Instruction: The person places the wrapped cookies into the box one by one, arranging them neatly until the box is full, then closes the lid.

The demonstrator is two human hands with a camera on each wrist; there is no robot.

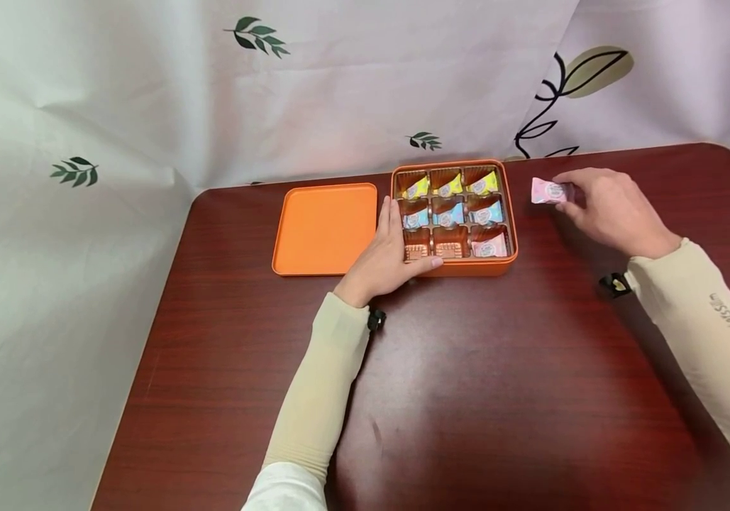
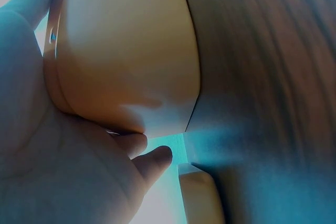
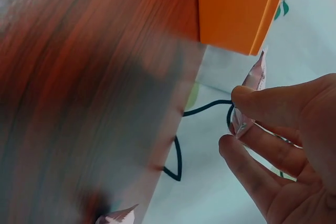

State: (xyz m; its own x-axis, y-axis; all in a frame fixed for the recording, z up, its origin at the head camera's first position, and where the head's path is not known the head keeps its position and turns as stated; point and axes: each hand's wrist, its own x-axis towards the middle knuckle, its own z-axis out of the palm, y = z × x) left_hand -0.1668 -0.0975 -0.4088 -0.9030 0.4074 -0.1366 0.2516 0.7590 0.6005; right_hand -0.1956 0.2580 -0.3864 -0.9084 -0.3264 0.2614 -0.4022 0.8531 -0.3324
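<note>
An orange box (image 1: 474, 267) stands on the table, its brown tray divided into compartments. Yellow wrapped candies (image 1: 449, 186) fill the back row and blue wrapped candies (image 1: 449, 214) the middle row. In the front row a pink wrapped candy (image 1: 489, 246) sits at the right; the other two compartments are bare. My left hand (image 1: 382, 262) rests against the box's front left corner, fingers straight along the left side, thumb stretched along the front. Right of the box, my right hand (image 1: 616, 209) pinches another pink wrapped candy (image 1: 548, 191) between thumb and fingers, above the table.
A flat orange lid (image 1: 326, 231) lies left of the box. Part of another pink wrapper (image 3: 119, 216) shows at the bottom of the right wrist view. Behind the dark red table (image 1: 499, 383) hangs a white cloth (image 1: 352, 85) with leaf prints.
</note>
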